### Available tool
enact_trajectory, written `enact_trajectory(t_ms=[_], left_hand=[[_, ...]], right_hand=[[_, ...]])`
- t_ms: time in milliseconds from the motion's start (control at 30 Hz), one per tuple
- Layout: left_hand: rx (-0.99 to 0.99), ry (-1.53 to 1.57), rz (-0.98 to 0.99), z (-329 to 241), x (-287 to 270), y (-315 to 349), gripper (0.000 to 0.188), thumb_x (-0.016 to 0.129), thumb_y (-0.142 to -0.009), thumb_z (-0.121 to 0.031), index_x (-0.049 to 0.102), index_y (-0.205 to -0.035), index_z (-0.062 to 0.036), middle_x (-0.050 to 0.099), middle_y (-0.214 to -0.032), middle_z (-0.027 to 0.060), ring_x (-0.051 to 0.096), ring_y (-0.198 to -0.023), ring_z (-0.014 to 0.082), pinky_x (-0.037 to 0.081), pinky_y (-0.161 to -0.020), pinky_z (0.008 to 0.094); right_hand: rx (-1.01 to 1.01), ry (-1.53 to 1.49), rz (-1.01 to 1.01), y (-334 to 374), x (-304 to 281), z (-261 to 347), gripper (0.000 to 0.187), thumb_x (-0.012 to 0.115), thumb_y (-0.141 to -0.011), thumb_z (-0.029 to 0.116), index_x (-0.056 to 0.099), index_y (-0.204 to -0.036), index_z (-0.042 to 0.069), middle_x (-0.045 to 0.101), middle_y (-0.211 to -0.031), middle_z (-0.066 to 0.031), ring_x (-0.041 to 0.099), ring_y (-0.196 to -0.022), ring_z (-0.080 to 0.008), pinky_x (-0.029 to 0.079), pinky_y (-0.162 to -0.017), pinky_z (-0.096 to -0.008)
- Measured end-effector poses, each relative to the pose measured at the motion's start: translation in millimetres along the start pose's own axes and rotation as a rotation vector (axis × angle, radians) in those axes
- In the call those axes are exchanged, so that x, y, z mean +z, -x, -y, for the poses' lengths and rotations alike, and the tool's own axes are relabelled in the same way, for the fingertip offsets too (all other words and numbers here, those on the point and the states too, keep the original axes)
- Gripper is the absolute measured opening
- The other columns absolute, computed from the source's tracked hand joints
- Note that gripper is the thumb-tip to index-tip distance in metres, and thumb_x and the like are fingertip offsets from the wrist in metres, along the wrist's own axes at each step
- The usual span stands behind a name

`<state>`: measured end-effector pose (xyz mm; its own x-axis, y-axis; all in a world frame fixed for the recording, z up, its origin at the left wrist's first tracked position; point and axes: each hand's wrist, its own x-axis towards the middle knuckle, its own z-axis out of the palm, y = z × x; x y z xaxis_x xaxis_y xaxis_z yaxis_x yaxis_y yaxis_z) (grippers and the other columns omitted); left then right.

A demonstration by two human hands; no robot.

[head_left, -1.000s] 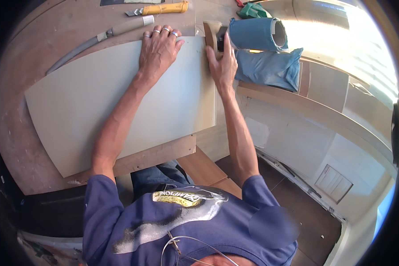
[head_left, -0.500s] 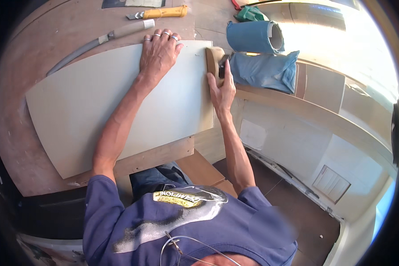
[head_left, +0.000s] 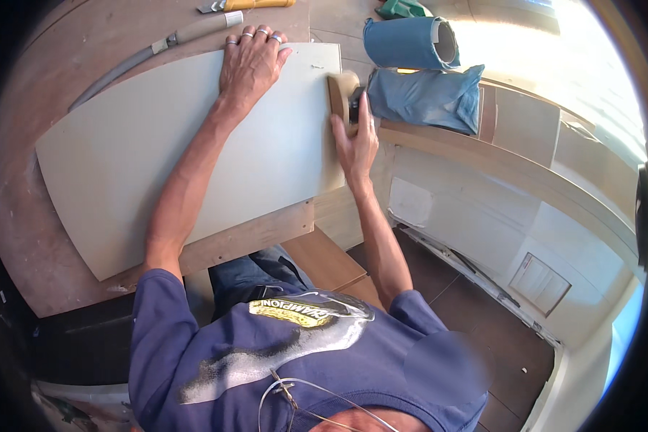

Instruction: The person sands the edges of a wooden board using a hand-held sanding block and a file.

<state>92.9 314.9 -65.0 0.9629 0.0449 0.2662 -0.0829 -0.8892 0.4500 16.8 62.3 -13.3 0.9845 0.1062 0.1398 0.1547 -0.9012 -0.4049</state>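
Observation:
A large off-white panel [head_left: 137, 155] with a curved left end lies on the brown workbench. My left hand [head_left: 250, 68], with rings on several fingers, rests on it and has its fingers bent over the far edge. At the panel's right edge, my right hand [head_left: 358, 144] grips a tan wooden block [head_left: 336, 99] with a black part. The block looks like a sanding block and stands against that edge. My thumb is on its near end and the fingers lie along its right side; the underside is hidden.
Beyond the panel lie a grey hose [head_left: 133, 61] and a yellow utility knife [head_left: 255, 4]. To the right are a blue roll [head_left: 399, 43] and a blue wrapped bundle [head_left: 428, 97], close to my right hand. A wooden rail [head_left: 497, 155] runs above a white panelled wall.
The block and my right hand have slid a little toward me along the panel's right edge. My left hand keeps its place on the panel. The whole view has shifted slightly.

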Motion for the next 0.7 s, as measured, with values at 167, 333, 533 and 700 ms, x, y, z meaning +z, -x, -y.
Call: enact_trajectory(t_ms=[167,333,533,700], left_hand=[[0.010,0.005,-0.031,2,2,2,0.032,0.064,-0.103,-0.040,0.071,-0.120,-0.0137,0.069,-0.116,0.0033,0.063,-0.115,0.0257,0.046,-0.097,0.0469],[-0.027,0.012,0.065,-1,-9,6,0.034,0.063,-0.104,-0.035,0.069,-0.125,-0.0091,0.066,-0.127,0.0085,0.057,-0.128,0.0280,0.038,-0.112,0.0519],[-0.026,0.067,0.100,-15,8,6,0.036,0.061,-0.105,-0.031,0.067,-0.131,-0.0078,0.063,-0.135,0.0116,0.053,-0.136,0.0308,0.036,-0.118,0.0557],[0.039,-0.027,-0.096,18,10,10,0.026,0.067,-0.102,-0.037,0.071,-0.119,-0.0185,0.070,-0.118,0.0025,0.063,-0.120,0.0255,0.044,-0.104,0.0476]], right_hand=[[0.191,-0.002,0.060,122,-33,-18,0.079,0.081,-0.092,0.017,0.042,-0.160,0.004,0.068,-0.123,-0.0216,0.070,-0.107,-0.0363,0.057,-0.088,-0.0447],[0.206,-0.062,0.032,166,-44,-29,0.080,0.081,-0.090,0.010,0.042,-0.160,0.004,0.068,-0.128,-0.0206,0.069,-0.113,-0.0333,0.056,-0.094,-0.0411],[0.584,-0.468,-0.213,142,-69,-43,0.079,0.073,-0.098,0.013,0.030,-0.164,0.000,0.068,-0.125,-0.0149,0.067,-0.107,-0.0195,0.055,-0.092,-0.0337],[0.538,-0.465,-0.242,137,-58,-27,0.085,0.078,-0.095,0.016,0.029,-0.163,0.002,0.069,-0.120,-0.0141,0.069,-0.098,-0.0187,0.057,-0.086,-0.0338]])
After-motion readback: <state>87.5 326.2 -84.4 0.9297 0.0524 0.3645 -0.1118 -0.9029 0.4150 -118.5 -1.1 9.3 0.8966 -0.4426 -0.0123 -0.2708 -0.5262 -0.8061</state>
